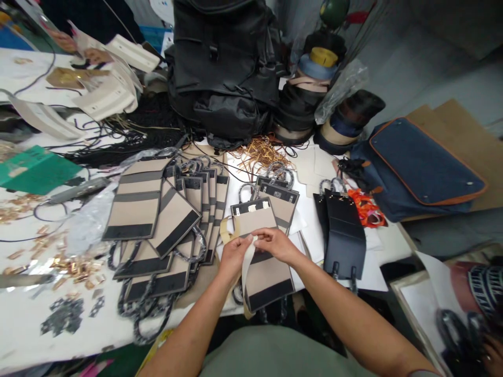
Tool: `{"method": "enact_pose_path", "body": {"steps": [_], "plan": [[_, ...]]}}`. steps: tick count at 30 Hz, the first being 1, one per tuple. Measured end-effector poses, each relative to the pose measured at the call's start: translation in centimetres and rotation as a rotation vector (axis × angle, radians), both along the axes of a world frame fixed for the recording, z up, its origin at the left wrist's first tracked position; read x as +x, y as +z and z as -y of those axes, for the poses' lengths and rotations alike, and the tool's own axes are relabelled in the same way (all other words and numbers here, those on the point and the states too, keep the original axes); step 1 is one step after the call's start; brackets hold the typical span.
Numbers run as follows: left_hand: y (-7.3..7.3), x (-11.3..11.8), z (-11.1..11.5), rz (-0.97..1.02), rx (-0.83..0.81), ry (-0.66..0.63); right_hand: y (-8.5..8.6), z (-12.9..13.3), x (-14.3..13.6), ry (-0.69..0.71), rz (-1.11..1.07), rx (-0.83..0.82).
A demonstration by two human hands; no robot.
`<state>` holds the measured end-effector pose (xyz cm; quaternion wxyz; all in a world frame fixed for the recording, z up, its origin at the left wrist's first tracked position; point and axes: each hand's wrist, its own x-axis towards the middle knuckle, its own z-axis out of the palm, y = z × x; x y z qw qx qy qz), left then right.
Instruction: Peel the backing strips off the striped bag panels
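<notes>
Both hands meet over a beige and black bag panel lying in front of me. My left hand pinches a cream strip of tape, which hangs down past the panel's left edge. At the strip's upper end, the fingertips of my right hand are also closed on it. A yellowish loop of tape shows just left of the panel. Small white pieces sit on the panel's black top band. Behind it lie similar panels with plastic-wrapped handles.
On the left is a pile of beige and black bag panels, with gold-coloured metal pieces beyond. A black backpack stands behind. At right are a black bag and a navy bag. Another person's hand is at far left.
</notes>
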<state>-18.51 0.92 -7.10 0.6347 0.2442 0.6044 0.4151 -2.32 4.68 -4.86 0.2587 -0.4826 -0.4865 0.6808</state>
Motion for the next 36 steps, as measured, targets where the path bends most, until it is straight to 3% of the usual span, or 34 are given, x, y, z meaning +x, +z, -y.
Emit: {"method": "enact_pose_path", "body": {"steps": [3,8,14,20,23,27,29,32,36], "plan": [[1.2,0.4,-0.1,0.031,0.008,0.000,0.9,-0.8,-0.2,0.002,0.039,0.041],[1.9,0.2,-0.4,0.018,0.207,-0.041,1.5,-2.4,0.2,0.129,0.246,0.200],[2.1,-1.2,-0.4,-0.337,0.295,-0.193,3.1,-4.0,-0.2,0.359,0.385,0.343],[1.5,-2.9,-0.5,-0.679,0.401,-0.281,4.6,-4.9,-3.0,0.556,0.695,0.647],[0.9,-3.5,-0.4,-0.764,0.423,-0.227,3.1,-5.3,-4.4,0.487,0.739,0.649],[-0.4,-3.3,0.7,-0.710,0.487,-0.284,-1.6,-7.3,-5.7,0.129,0.684,0.468],[-1.3,-3.1,1.5,-0.622,0.480,-0.321,-4.0,-8.6,-6.5,0.017,0.640,0.376],[-2.7,-3.2,2.1,-0.525,0.423,-0.326,-6.6,-9.7,-7.9,-0.010,0.715,0.360],[-3.9,-4.1,1.9,-0.550,0.388,-0.257,-7.7,-9.4,-9.7,-0.010,0.957,0.379]]}}
